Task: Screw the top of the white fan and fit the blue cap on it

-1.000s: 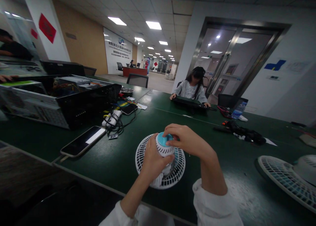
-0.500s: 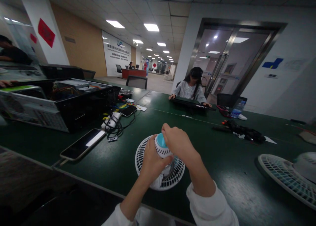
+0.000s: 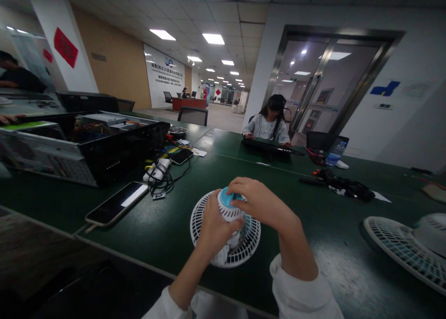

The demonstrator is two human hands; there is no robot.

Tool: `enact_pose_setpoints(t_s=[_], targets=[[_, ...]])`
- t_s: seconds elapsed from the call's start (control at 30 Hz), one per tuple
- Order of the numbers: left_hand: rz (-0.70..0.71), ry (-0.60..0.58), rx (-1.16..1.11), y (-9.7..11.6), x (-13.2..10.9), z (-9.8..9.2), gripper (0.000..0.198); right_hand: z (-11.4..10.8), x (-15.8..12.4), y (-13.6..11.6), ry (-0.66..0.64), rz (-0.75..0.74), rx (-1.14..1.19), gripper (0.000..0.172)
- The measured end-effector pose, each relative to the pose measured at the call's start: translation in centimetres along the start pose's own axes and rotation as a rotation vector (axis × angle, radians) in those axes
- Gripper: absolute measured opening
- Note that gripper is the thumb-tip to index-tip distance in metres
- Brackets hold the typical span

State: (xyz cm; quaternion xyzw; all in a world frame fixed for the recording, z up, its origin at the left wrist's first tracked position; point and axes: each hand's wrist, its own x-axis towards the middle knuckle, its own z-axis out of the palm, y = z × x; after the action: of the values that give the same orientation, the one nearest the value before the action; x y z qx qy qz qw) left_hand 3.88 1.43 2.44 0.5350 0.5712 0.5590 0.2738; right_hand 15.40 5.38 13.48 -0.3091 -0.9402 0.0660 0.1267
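Note:
A small white fan [image 3: 253, 244] rests grille-down on the green table, its slotted housing pointing up. My left hand [image 3: 216, 221] is wrapped round the side of that housing. On top of it sits a turquoise knob [image 3: 226, 198], which the thumb and fingers of my right hand [image 3: 256, 199] pinch from the right. The lower part of the housing is partly hidden behind my left hand.
An open computer case [image 3: 90, 147] stands at the left, with a phone [image 3: 117, 203] and a white power strip with tangled cables [image 3: 158, 171] before it. Another white fan [image 3: 400, 249] lies at the right. Across the table [image 3: 296, 189] a person [image 3: 266, 126] sits at a black keyboard-like panel [image 3: 272, 149].
My right hand has turned about the knob, its wrist swinging to the right and its fingers now showing over the top. My left hand has stayed nearly still on the housing.

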Motion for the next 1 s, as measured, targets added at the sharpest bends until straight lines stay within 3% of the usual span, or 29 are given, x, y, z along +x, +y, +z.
enact_pose_setpoints(t_s=[0.13,0.5,0.6,0.83,1.0], targets=[[-0.015,0.016,-0.002,0.1,0.0,0.0,0.072,-0.2,0.4,-0.7,0.01,0.122,-0.114,0.011],[0.024,0.01,-0.045,-0.1,0.0,0.1,0.072,1.5,2.1,-2.6,-0.024,0.384,-0.384,0.025],[0.02,0.023,-0.024,0.0,0.0,0.1,0.071,0.9,1.5,-2.1,-0.028,0.348,-0.324,0.026],[0.029,0.022,-0.002,-0.3,0.1,0.2,0.07,-0.5,-0.6,0.0,-0.005,0.042,-0.035,0.029],[0.037,0.019,0.011,-0.6,0.1,0.1,0.071,-0.4,-0.4,0.6,-0.022,-0.021,0.055,0.027]])
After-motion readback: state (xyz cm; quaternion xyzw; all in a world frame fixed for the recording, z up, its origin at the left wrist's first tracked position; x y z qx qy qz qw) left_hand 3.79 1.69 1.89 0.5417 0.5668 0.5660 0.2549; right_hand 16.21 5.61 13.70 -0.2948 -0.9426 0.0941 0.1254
